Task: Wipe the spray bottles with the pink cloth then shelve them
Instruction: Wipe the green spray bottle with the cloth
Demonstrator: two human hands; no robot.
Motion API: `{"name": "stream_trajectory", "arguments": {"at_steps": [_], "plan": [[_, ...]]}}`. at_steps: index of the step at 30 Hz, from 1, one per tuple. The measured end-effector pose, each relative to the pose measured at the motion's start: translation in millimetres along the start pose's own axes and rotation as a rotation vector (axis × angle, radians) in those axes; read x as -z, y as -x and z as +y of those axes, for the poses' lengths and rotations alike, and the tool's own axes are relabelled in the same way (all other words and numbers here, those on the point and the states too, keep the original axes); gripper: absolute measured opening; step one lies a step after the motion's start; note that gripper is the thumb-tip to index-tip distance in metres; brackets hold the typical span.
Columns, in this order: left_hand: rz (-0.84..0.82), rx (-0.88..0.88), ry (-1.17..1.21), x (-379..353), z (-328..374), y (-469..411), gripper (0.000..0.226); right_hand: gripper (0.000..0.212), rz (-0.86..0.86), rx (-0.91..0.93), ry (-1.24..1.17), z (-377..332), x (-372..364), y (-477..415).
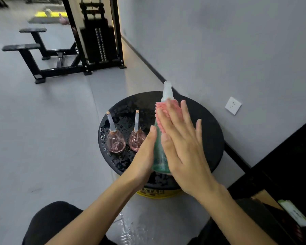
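Pressing flat, our right hand [184, 152] is lying with straight fingers over the pink cloth [159, 110], which is covering the upper side of the green spray bottle [159, 156]. Our left hand [145, 147] is open too, and its straight fingers are pushing on the opposite side. So the bottle is standing upright between two palms, and neither hand is curling around it. Its bottom is at the near part of the round black tabletop [210, 135]; we cannot tell if it is resting there or hanging just above.

We are judging the bottle to be light, stiff plastic with liquid inside. It is probably slippery, because the tabletop is carrying many water drops. Between flat palms it could slide out, so we are thinking that the body, below the pale cap [167, 89], is the best place for the fingers. The cloth is looking soft and easy to fold.

To the left, one round pink bottle [115, 143] and a second pink bottle [136, 143] are standing just beside the left hand. They are looking like glass with thin necks, and a careless wrist could tip them. The dark shelf unit [281, 156] is standing at the right by the wall, and a puddle [129, 227] is shining on the floor.
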State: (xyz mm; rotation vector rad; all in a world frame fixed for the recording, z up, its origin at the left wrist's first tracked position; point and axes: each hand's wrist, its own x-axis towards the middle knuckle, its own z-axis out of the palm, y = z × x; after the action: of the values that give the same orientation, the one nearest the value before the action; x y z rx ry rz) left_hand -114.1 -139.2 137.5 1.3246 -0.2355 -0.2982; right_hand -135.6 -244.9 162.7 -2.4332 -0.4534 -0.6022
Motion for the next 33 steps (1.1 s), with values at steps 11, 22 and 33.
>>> {"name": "stream_trajectory", "arguments": {"at_steps": [11,22,33], "plan": [[0.054,-0.038,-0.042,-2,13,15,0.043,0.055,-0.150,0.029,0.031,-24,5,38],[0.061,-0.033,-0.034,-6,11,18,0.052,0.059,-0.044,-0.035,0.137,-30,8,12],[0.083,-0.142,-0.158,-7,5,22,0.018,0.066,-0.048,-0.033,0.331,-33,12,9]]}}
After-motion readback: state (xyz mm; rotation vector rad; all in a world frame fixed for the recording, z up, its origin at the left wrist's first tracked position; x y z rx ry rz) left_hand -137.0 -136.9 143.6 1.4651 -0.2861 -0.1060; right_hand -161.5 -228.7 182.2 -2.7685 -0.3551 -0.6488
